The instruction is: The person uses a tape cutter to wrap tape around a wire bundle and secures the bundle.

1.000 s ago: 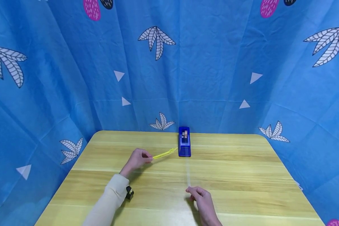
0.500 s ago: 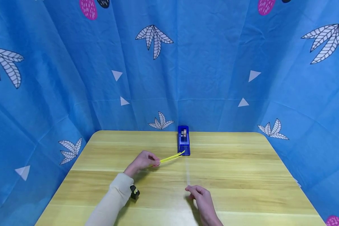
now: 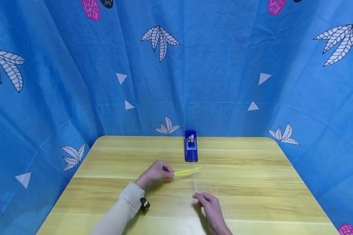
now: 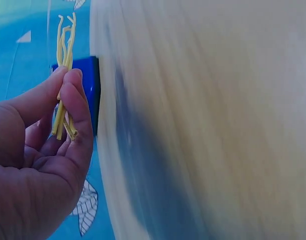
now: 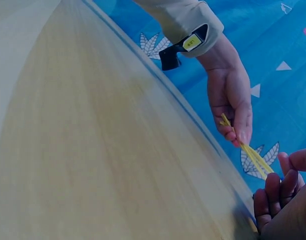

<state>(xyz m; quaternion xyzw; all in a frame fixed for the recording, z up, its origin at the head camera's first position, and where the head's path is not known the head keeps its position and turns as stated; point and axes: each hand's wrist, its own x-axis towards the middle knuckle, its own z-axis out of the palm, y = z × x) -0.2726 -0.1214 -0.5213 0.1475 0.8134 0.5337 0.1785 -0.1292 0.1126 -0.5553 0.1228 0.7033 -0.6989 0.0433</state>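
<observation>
My left hand (image 3: pixel 156 171) pinches a small bundle of thin yellow strings (image 3: pixel 187 171) between thumb and fingertips. In the left wrist view the strings (image 4: pixel 68 47) stick out past the fingertips, with short ends hanging below the pinch. My right hand (image 3: pixel 210 209), nearer the front, pinches the free end of a strip of clear tape (image 3: pixel 195 183). That strip runs back to a blue tape dispenser (image 3: pixel 191 155) near the table's far edge. Seen from the head, the strings' far ends cross the tape strip; whether they touch it I cannot tell.
The wooden table (image 3: pixel 253 182) spreads out around both hands. A blue patterned curtain (image 3: pixel 223 65) hangs behind it and at both sides. A black wrist camera (image 3: pixel 144 204) sits by the left cuff.
My left hand has moved right and toward me, carrying the strings from beside the dispenser to across the tape strip. The right hand keeps its hold on the tape in nearly the same place.
</observation>
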